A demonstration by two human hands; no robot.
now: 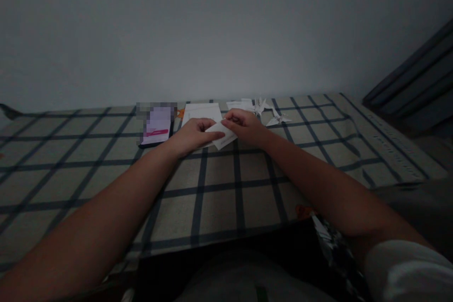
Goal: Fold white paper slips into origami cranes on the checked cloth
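The left hand (194,135) and right hand (247,127) are pinching a white paper (223,140) at the frame's centre, thumbs (215,135) on top, forearms (304,163) slanting in from the lower corners.

Head view, one: head-worn, facing forward and down. We look from behind both arms (116,203), which run inward from lower left and right. Left hand (193,135) and right hand (247,127) sit mid-frame, well ahead of us; cloth (219,203) spreads below; wall (219,28) fills the top, beyond.
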